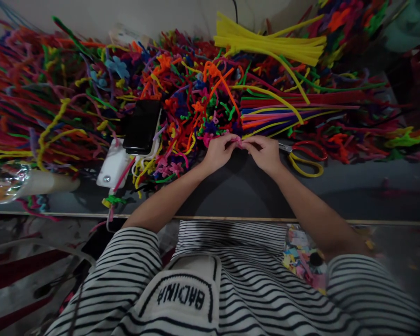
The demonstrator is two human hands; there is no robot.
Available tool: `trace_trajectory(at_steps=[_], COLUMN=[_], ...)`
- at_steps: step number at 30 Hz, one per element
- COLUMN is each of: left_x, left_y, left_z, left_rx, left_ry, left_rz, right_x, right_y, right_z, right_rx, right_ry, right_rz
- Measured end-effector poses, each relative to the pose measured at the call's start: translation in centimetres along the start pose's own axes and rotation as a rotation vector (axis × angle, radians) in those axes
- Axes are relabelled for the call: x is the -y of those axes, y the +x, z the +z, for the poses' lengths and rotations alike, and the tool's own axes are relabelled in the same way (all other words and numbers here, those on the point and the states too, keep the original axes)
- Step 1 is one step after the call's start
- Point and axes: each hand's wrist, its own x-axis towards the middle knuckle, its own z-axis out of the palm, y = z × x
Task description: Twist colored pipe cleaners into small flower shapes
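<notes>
My left hand (220,151) and my right hand (265,153) meet over the dark tabletop, fingertips nearly touching. Both are closed in a pinch on a small pink pipe cleaner piece (238,142); its exact shape is mostly hidden by my fingers. Just beyond my hands lies a tangle of small pipe cleaner shapes (213,112) in orange, green, blue and pink. To the right of my right hand rest scissors (307,158) with one red and one yellow handle loop.
Bundled pipe cleaners (287,109) and a yellow bundle (269,44) lie beyond my hands. On the left are a black phone (142,127), a white power bank (112,165) with a cable, a wrapped cone-shaped bundle (31,182) and a large heap of pipe cleaners (28,93). The table edge (231,218) is near my body.
</notes>
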Motion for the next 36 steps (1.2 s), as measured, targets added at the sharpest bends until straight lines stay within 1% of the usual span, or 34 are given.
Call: trace_trajectory(at_steps=[2,7,9,12,14,18,21,24,26,28,31,34,36], left_x=[-0.1,-0.1,0.1,0.3,0.3,-0.4,-0.9,-0.9,-0.7,-0.4,-0.3,-0.3,-0.4], left_y=[0.1,0.2,0.2,0.2,0.1,-0.2,-0.4,-0.3,-0.2,0.0,0.2,0.0,-0.3], left_z=[0.0,0.0,-0.1,-0.1,-0.2,-0.6,-1.1,-1.4,-1.4,-1.3,-0.9,-0.1,0.4], left_rx=[0.007,0.019,0.035,0.035,0.035,0.090,0.166,0.191,0.180,0.162,0.073,-0.016,-0.021], left_ry=[-0.006,-0.099,-0.123,-0.126,-0.135,-0.170,-0.070,0.068,0.106,0.110,0.003,-0.256,-0.446], left_rz=[-0.003,0.021,0.035,0.016,0.018,0.097,0.181,0.300,0.326,0.292,0.162,0.004,-0.095], right_x=[0.1,0.1,0.2,0.4,0.4,-0.1,-0.8,-1.2,-1.3,-1.2,-1.2,-1.2,-1.1], right_y=[0.1,0.7,0.9,1.1,1.3,2.0,2.4,2.4,2.1,1.8,1.4,1.2,1.2], right_z=[-0.1,-0.4,-0.5,-0.5,-0.6,-1.1,-1.5,-1.6,-1.3,-0.9,-0.4,-0.2,-0.2], right_rx=[-0.002,0.034,0.050,0.068,0.110,0.256,0.348,0.380,0.362,0.310,0.231,0.206,0.188], right_ry=[0.021,0.212,0.233,0.258,0.276,0.311,0.336,0.337,0.317,0.283,0.231,0.206,0.195], right_rz=[0.009,0.121,0.135,0.153,0.175,0.176,0.176,0.139,0.109,0.087,0.084,0.081,0.088])
